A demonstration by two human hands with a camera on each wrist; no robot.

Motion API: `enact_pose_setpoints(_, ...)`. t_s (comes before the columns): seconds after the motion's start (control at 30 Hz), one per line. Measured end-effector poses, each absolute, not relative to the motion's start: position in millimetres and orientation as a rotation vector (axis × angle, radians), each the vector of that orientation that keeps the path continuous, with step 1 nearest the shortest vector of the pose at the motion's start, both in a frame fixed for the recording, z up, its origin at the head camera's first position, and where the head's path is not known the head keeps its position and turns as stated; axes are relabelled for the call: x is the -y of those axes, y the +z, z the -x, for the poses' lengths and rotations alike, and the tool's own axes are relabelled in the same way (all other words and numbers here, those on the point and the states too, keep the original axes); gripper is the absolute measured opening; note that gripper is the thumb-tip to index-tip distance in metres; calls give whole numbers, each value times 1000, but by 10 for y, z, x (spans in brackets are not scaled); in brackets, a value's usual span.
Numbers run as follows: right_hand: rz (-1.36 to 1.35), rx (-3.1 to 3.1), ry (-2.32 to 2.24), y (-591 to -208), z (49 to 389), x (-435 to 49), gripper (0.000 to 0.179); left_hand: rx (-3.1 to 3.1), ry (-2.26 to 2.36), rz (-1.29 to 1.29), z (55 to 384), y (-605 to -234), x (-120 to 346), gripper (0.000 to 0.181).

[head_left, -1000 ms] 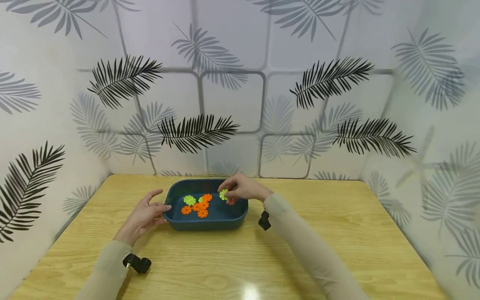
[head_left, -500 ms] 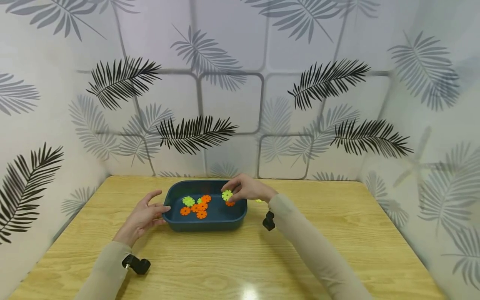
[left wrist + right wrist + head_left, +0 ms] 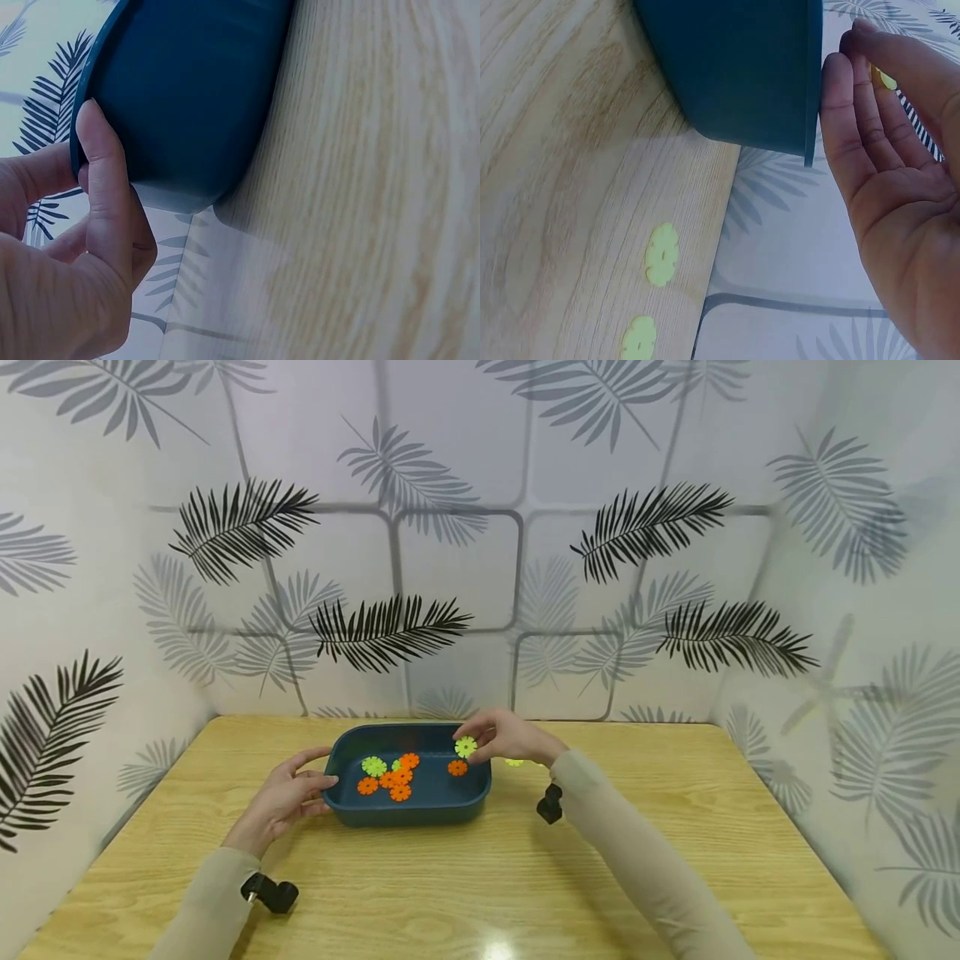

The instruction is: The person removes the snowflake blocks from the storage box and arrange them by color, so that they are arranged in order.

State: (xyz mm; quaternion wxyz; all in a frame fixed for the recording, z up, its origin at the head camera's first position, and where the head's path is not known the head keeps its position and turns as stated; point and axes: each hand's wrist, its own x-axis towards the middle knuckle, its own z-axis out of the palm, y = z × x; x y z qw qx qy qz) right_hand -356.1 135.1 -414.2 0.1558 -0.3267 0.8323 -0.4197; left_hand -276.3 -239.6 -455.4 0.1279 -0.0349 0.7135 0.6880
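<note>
The right hand (image 3: 513, 737) pinches a yellow-green disc (image 3: 466, 747) over the tray's right end; the left hand (image 3: 287, 799) grips the left rim of the tray (image 3: 408, 817). Risk, in my judgement: a slack pinch could drop the disc, and a tug from the left could scatter the loose orange discs (image 3: 457, 768) inside. All discs are thin, notched like flowers, seemingly plastic. The tray is smooth, dark blue, round-cornered. Rightward, further yellow-green discs (image 3: 662, 254) lie on the grained wooden table (image 3: 420, 893), before a leaf-patterned wall (image 3: 450, 468).
</note>
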Motion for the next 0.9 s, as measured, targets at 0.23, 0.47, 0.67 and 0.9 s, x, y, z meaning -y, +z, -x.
enact_pose_setpoints(0.23,923,-2393,-1219,-4113,3551,-1500,41,-2060,2013,95,2753,-4553,2408,70)
enact_pose_setpoints(0.47,874,-2437,-1201,-4119,3560,-1664,41,-2072,2008,91,2754,-4543,2406,70)
enact_pose_setpoints(0.67,870,-2423,-1207,-4144,3577,-1784,44,-2087,2004,85,2739,-4528,2404,70)
enact_pose_setpoints(0.9,834,-2407,-1227,-4212,3581,-1922,41,-2105,1992,79,2743,-4526,2401,69)
